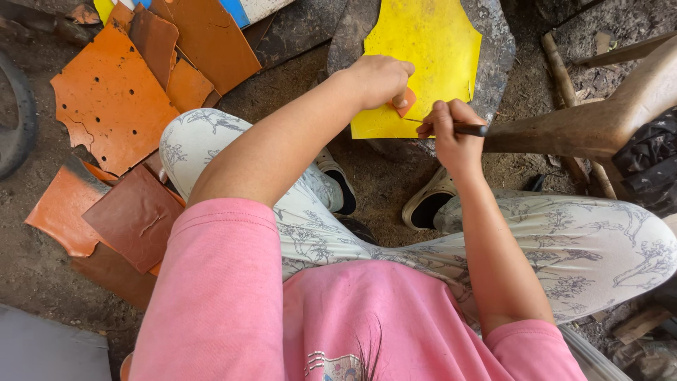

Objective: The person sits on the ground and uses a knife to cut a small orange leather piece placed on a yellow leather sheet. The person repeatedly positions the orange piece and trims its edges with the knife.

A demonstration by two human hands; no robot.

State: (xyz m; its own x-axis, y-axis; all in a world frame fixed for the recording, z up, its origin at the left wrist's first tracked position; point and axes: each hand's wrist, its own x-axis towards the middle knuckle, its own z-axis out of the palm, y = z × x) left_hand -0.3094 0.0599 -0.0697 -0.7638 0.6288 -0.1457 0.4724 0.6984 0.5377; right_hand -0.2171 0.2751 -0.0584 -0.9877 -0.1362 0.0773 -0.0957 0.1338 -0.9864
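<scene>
A bright yellow sheet (423,49), smooth with curved cut edges, lies flat on a grey stone (497,49). The left hand (377,77) presses a small orange piece (406,102) onto its lower edge; the right hand (451,130) grips a dark-handled knife (465,129), blade on the sheet

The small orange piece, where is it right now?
In the head view, the small orange piece lies on the yellow sheet on the flat stone, pressed under the left hand, just left of the right hand holding a thin tool.
</scene>
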